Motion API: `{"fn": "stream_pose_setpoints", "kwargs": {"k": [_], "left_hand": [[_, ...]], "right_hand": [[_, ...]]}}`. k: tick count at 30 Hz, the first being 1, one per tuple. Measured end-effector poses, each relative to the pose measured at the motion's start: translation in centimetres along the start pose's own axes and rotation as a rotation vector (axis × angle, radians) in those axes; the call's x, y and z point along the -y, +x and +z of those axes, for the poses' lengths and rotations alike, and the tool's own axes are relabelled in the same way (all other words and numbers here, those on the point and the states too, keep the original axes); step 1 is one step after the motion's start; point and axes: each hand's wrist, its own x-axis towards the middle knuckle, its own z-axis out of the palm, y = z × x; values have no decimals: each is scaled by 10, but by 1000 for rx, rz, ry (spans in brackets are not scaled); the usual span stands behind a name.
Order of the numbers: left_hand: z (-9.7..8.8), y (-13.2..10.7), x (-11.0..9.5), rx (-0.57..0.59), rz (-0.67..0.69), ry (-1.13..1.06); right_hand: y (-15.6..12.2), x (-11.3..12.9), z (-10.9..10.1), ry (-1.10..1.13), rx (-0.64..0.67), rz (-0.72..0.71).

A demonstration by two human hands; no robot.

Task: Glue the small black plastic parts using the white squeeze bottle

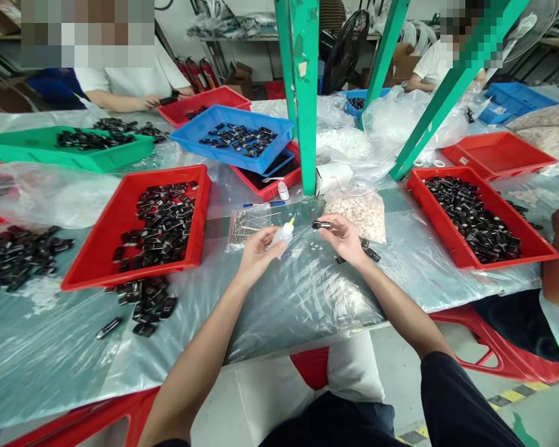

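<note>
My left hand (pixel 261 249) is closed around a small translucent squeeze bottle (pixel 283 236), whose yellow-green tip points up and to the right. My right hand (pixel 345 237) pinches a small glossy black part (pixel 321 225) between thumb and fingers, a short way right of the bottle's tip. Bottle and part are apart. Under and beside my right hand lie a few more black parts (pixel 371 251) on the plastic-covered table (pixel 289 304). Just behind it sits a clear bag of small beige pieces (pixel 361 214). A bag of metal pins (pixel 246 226) lies behind my left hand.
Red trays of black parts stand left (pixel 195 230) and right (pixel 535 251). A blue tray (pixel 233 158) rests on others behind. Green posts (pixel 307 93) rise from the table. A small white bottle (pixel 283 190) and a blue pen (pixel 263 204) lie ahead. Other people sit around.
</note>
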Motion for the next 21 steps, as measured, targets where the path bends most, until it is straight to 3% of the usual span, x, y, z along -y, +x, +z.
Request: {"fn": "stream_pose_setpoints", "kwargs": {"k": [11,16,19,21], "left_hand": [[19,-20,-6,575,-43,225],[17,-22,-10,675,-14,379],[9,-16,-14,749,1,321],[4,-12,-14,707,23,217]], "right_hand": [[1,-2,1,-51,9,22],[-1,-4,3,-122,69,14],[-2,-11,4,-190,96,44],[-3,-17,5,-206,91,72]]}}
